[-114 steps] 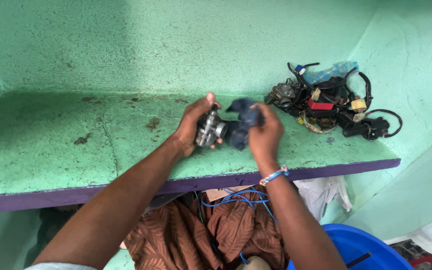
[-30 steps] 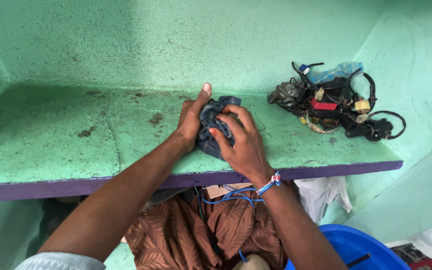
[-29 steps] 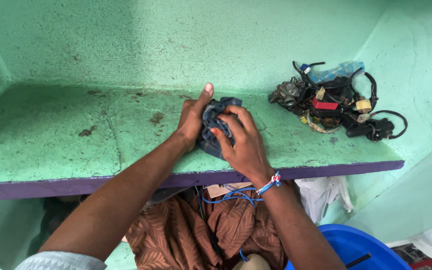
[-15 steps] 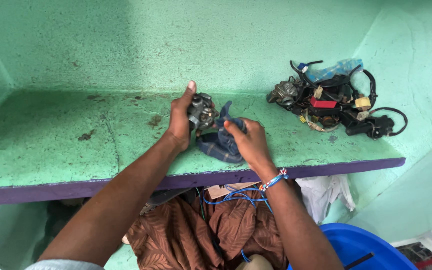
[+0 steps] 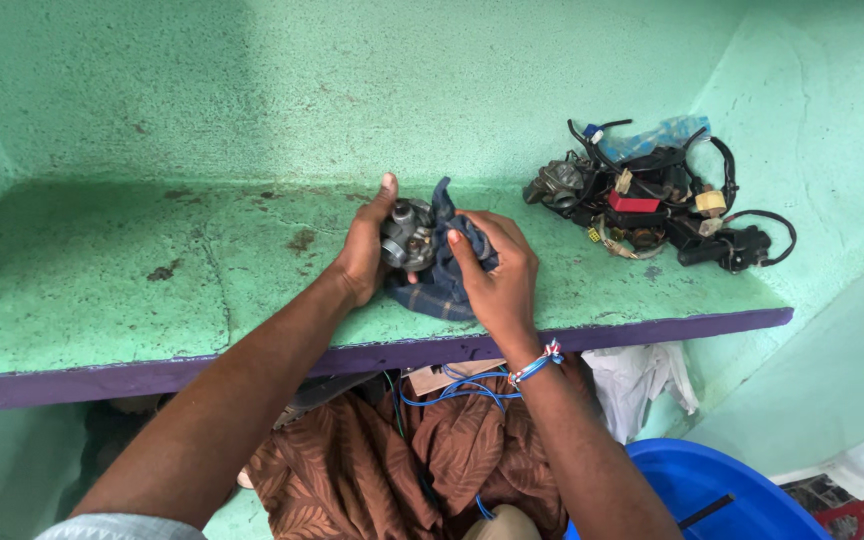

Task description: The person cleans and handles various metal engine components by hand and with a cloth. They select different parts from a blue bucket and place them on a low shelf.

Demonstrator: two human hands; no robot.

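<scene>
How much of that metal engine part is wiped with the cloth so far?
Hard to say how much is done: the metal part looks grey and partly shiny, but its far side is hidden. In hand now: the left hand holds it over the green shelf while the right hand presses the dark blue cloth against it. Untouched: the pile of black cables and parts on the right.

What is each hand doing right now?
Left hand: closed around the small grey metal engine part.
Right hand: pressing the dark blue checked cloth against it.
</scene>
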